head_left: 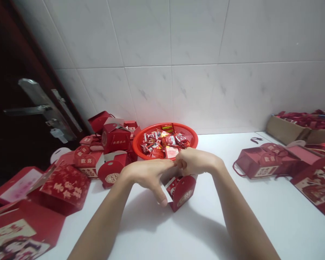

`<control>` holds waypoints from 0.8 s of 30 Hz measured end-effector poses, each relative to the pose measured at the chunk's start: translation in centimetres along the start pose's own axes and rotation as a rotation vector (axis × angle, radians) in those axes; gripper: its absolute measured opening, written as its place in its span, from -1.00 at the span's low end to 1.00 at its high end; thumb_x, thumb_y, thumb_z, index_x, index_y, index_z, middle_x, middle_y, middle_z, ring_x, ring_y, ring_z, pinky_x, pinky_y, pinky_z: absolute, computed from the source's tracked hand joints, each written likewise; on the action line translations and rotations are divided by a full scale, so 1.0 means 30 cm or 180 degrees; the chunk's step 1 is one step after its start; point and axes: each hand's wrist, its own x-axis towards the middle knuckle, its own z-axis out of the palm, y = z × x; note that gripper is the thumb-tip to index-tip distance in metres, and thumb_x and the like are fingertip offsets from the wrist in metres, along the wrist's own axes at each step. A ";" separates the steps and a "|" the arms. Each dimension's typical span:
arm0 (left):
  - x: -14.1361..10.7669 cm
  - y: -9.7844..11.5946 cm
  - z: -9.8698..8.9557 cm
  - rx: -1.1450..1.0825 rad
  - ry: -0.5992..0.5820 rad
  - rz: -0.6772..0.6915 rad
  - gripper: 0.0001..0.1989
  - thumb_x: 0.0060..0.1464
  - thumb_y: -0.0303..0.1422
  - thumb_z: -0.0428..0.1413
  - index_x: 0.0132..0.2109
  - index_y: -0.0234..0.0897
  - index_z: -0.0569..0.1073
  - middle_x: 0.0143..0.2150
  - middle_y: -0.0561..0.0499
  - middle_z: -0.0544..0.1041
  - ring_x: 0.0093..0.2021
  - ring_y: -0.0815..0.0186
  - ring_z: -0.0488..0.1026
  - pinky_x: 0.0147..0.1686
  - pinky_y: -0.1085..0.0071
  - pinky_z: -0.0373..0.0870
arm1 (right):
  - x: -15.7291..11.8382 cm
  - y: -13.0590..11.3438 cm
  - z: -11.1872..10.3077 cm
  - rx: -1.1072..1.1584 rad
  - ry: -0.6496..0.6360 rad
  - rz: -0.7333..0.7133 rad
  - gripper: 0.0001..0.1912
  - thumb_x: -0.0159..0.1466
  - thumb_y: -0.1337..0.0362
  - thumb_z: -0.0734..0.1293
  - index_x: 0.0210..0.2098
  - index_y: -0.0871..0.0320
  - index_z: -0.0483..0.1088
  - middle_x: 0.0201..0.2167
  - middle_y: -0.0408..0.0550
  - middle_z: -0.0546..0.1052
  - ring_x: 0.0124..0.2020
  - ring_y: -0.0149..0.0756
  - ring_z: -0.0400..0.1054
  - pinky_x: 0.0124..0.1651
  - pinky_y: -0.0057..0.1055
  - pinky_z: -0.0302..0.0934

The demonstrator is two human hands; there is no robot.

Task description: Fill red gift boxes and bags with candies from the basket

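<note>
A small red gift box [184, 193] with a gold emblem on its front stands on the white table, its top flaps up. Red wrapped sweets [173, 185] show inside it. My left hand [148, 177] wraps the box's left side, with the thumb along the white inner face of a flap. At the far top edge, my right hand [191, 160] has its fingers curled in and pinched on the box. The fingertips of both hands come close together there, and the exact part they grip is partly hidden.
Behind the box, a red plastic basket [192, 140] holds many wrapped sweets. Several red gift boxes [116, 139] crowd the left side. Closed boxes [260, 168] and a cardboard carton [284, 130] are on the right, near a dark ribbon scrap [256, 139]. A tiled wall [206, 94] rises behind.
</note>
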 end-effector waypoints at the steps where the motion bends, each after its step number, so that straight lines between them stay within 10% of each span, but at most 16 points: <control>1: 0.000 0.000 0.000 -0.0009 -0.0012 -0.0002 -0.31 -0.24 -0.17 0.41 0.07 -0.23 0.40 -0.04 -0.01 0.52 0.01 0.05 0.42 -0.03 0.33 0.34 | 0.002 -0.004 -0.001 -0.0056 -0.0007 -0.0040 -0.82 0.03 0.49 0.34 -0.35 0.20 0.48 -0.46 -0.12 0.50 -0.50 -0.40 0.28 -0.53 -0.51 0.04; 11: -0.007 0.019 -0.005 -0.0048 0.0036 0.0078 -0.26 -0.14 -0.19 0.34 0.22 -0.15 0.34 0.19 -0.03 0.45 0.17 0.01 0.37 0.11 0.27 0.32 | -0.050 0.019 -0.017 0.0293 0.0030 -0.0632 -0.71 0.08 0.36 0.49 -0.18 0.20 0.48 -0.34 -0.13 0.55 -0.38 -0.37 0.37 -0.42 -0.51 0.17; 19: 0.000 0.030 -0.003 0.0027 0.0192 0.0030 -0.22 -0.07 -0.08 0.30 0.30 -0.08 0.31 0.21 -0.04 0.47 0.25 -0.03 0.33 0.11 0.25 0.32 | -0.184 0.100 0.161 0.0914 0.1481 -0.1267 -0.79 0.28 0.26 0.38 -0.09 0.11 0.45 -0.04 -0.01 0.54 -0.04 -0.23 0.43 0.03 -0.25 0.33; 24: 0.007 0.027 -0.005 -0.0128 0.0291 0.0118 -0.29 -0.03 -0.05 0.30 0.26 -0.07 0.39 0.21 -0.03 0.47 0.19 0.01 0.39 0.04 0.30 0.37 | -0.215 0.138 0.348 0.0979 0.2608 -0.1039 -0.59 0.27 0.16 0.39 0.08 0.08 0.36 0.37 0.17 0.18 0.36 -0.02 0.12 0.30 -0.06 0.16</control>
